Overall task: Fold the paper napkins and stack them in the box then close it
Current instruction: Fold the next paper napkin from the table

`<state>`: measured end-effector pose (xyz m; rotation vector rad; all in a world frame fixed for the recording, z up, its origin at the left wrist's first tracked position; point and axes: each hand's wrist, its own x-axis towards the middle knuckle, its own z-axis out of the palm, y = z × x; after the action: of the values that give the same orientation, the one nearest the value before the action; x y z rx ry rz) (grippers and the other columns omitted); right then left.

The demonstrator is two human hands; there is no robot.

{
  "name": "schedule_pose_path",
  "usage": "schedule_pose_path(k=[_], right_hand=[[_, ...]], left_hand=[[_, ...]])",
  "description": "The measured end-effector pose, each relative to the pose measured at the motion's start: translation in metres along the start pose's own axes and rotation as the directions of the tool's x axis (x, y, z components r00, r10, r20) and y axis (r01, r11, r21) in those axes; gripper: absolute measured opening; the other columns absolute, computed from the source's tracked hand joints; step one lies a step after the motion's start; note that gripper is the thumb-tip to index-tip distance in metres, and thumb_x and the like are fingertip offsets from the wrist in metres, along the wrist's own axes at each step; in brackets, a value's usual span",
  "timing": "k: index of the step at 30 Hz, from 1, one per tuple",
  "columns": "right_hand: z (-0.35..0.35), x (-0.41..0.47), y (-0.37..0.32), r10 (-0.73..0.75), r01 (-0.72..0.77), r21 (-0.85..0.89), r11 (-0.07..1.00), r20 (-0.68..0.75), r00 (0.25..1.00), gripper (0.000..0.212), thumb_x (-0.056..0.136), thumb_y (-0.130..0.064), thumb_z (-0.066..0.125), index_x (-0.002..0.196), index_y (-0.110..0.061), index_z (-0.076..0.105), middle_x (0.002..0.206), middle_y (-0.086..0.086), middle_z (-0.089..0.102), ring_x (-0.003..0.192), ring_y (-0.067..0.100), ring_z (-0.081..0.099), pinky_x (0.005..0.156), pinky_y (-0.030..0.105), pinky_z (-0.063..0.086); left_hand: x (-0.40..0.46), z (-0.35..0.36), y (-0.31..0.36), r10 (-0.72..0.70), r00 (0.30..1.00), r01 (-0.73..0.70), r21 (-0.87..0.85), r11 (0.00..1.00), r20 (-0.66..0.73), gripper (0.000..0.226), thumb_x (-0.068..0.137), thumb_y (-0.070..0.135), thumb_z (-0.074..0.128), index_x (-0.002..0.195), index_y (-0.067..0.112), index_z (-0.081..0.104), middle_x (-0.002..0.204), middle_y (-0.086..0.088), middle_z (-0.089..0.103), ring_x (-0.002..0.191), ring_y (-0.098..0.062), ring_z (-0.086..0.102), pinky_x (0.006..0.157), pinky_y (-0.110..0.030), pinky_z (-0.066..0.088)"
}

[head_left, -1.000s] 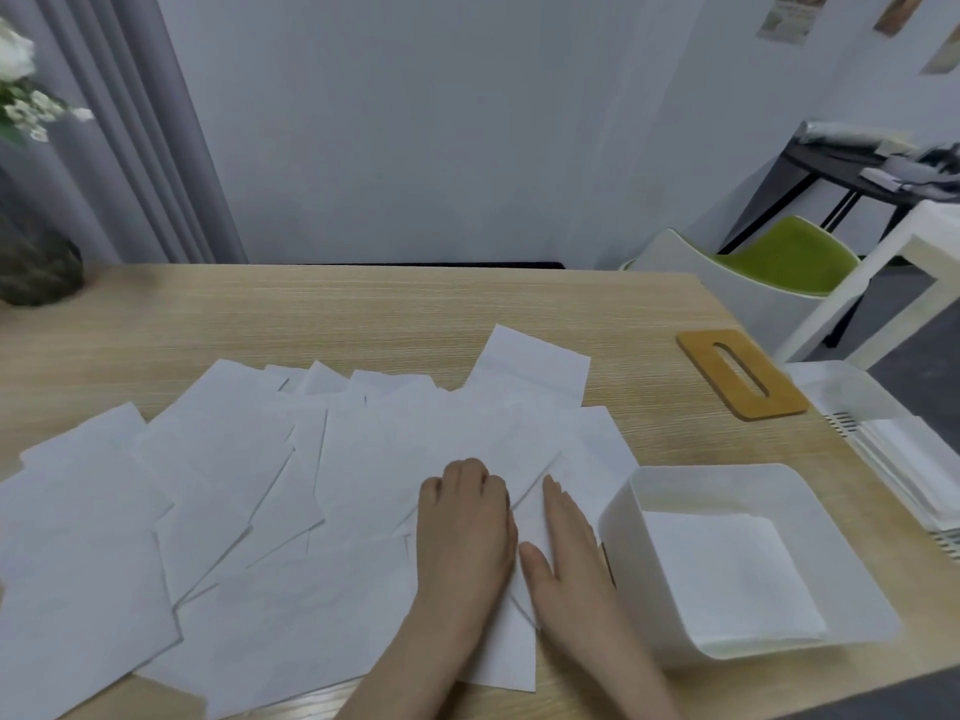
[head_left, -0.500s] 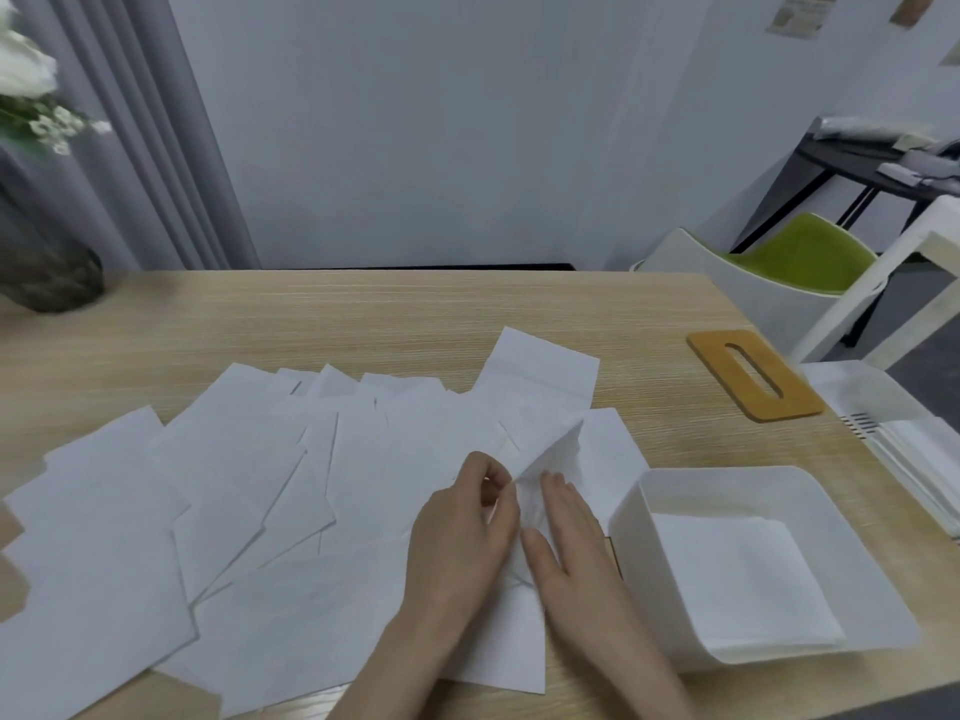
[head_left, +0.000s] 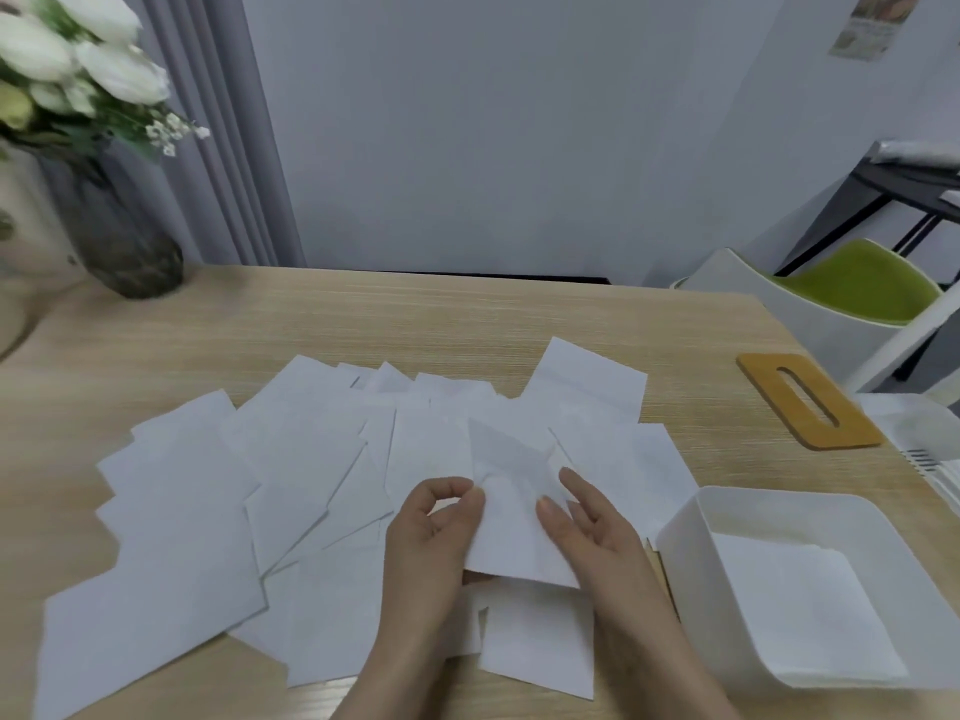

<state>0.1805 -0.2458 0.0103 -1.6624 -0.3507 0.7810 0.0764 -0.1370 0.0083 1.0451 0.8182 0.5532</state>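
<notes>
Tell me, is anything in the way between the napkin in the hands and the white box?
Nothing visible blocks it. The left hand and right hand hold the napkin up off the pile, and the white box sits open just to the right, with only folded napkins lying flat inside.

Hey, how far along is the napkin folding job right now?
Early. Done: some folded napkins already lie in the open white box. In hand: the left hand pinches one napkin lifted off the pile, and the right hand holds its other edge. Left: many loose napkins lie spread over the table, and the wooden lid lies apart from the box.
</notes>
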Motion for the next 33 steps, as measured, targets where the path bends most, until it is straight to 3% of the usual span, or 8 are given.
schedule_pose_path(k=[2, 4, 6, 10, 14, 23, 27, 33], right_hand=[[0.005, 0.001, 0.001, 0.037, -0.038, 0.069, 0.997, 0.013, 0.999, 0.065, 0.082, -0.02, 0.071, 0.14, -0.023, 0.042, 0.133, 0.001, 0.057, 0.122, 0.013, 0.056, 0.085, 0.022, 0.053], [0.011, 0.0, 0.004, 0.009, -0.008, 0.06, 0.998, -0.001, 1.0, 0.06, 0.085, -0.004, 0.066, 0.136, -0.027, 0.043, 0.121, -0.003, 0.065, 0.103, 0.008, 0.067, 0.07, 0.018, 0.055], [0.017, -0.002, 0.006, -0.049, 0.049, -0.012, 0.999, 0.001, 0.999, 0.06, 0.087, 0.002, 0.06, 0.133, -0.032, 0.045, 0.114, -0.008, 0.068, 0.098, 0.004, 0.068, 0.068, 0.014, 0.053], [0.033, -0.009, 0.005, -0.088, 0.099, -0.082, 0.992, 0.121, 0.989, 0.064, 0.088, 0.004, 0.057, 0.135, -0.037, 0.043, 0.117, -0.01, 0.069, 0.104, 0.006, 0.066, 0.079, 0.018, 0.054], [0.053, -0.013, 0.002, -0.119, 0.135, -0.09, 0.987, 0.158, 0.98, 0.067, 0.087, 0.002, 0.061, 0.133, -0.043, 0.039, 0.11, -0.016, 0.07, 0.1, 0.005, 0.067, 0.075, 0.017, 0.053], [0.106, -0.013, 0.001, -0.133, 0.187, -0.182, 0.965, 0.275, 0.952, 0.063, 0.088, 0.002, 0.058, 0.131, -0.043, 0.045, 0.099, -0.006, 0.071, 0.087, 0.018, 0.069, 0.078, 0.027, 0.056], [0.133, -0.011, 0.001, -0.13, 0.209, -0.213, 0.954, 0.334, 0.934, 0.055, 0.088, 0.004, 0.055, 0.121, -0.039, 0.053, 0.098, -0.009, 0.069, 0.063, 0.008, 0.063, 0.063, 0.02, 0.049], [0.171, 0.001, -0.007, -0.22, 0.396, -0.339, 0.853, 0.455, 0.863, 0.041, 0.088, -0.002, 0.056, 0.114, -0.034, 0.063, 0.106, -0.018, 0.066, 0.085, -0.002, 0.057, 0.074, 0.009, 0.041]], left_hand=[[-0.003, -0.009, -0.002, -0.051, 0.998, 0.051, -0.009, 0.999, -0.021, 0.007, 0.092, 0.018, 0.065, 0.092, 0.011, 0.064, 0.075, -0.013, 0.074, 0.064, -0.02, 0.07, 0.054, -0.032, 0.057], [-0.006, -0.018, -0.004, -0.087, 0.996, 0.087, -0.001, 0.996, -0.035, 0.007, 0.092, 0.017, 0.064, 0.095, 0.012, 0.065, 0.075, -0.011, 0.074, 0.063, -0.019, 0.07, 0.054, -0.035, 0.059], [-0.008, -0.027, -0.006, -0.101, 0.995, 0.101, 0.013, 0.995, -0.027, 0.011, 0.092, 0.019, 0.065, 0.102, 0.016, 0.066, 0.08, -0.008, 0.076, 0.068, -0.02, 0.073, 0.056, -0.036, 0.058], [-0.009, -0.043, -0.007, -0.052, 0.999, 0.052, 0.075, 0.996, 0.0, 0.027, 0.087, 0.027, 0.069, 0.113, 0.029, 0.06, 0.092, 0.0, 0.077, 0.085, -0.018, 0.074, 0.078, -0.039, 0.057], [-0.009, -0.06, -0.005, 0.015, 0.999, -0.012, 0.093, 0.996, -0.038, 0.028, 0.094, 0.011, 0.058, 0.113, 0.032, 0.06, 0.091, 0.001, 0.078, 0.083, -0.017, 0.075, 0.071, -0.03, 0.056], [-0.018, -0.11, -0.006, 0.077, 0.978, -0.076, 0.011, 0.997, -0.192, 0.028, 0.094, 0.006, 0.059, 0.111, 0.027, 0.064, 0.093, 0.0, 0.077, 0.086, -0.019, 0.074, 0.076, -0.037, 0.056], [-0.025, -0.147, -0.001, 0.095, 0.943, -0.118, -0.055, 0.991, -0.319, 0.027, 0.093, 0.003, 0.059, 0.107, 0.025, 0.066, 0.093, -0.002, 0.077, 0.083, -0.019, 0.074, 0.069, -0.032, 0.054], [-0.042, -0.21, 0.007, 0.122, 0.848, -0.182, -0.068, 0.981, -0.516, 0.027, 0.093, 0.003, 0.059, 0.106, 0.026, 0.066, 0.09, -0.002, 0.077, 0.075, -0.018, 0.074, 0.062, -0.032, 0.054]])
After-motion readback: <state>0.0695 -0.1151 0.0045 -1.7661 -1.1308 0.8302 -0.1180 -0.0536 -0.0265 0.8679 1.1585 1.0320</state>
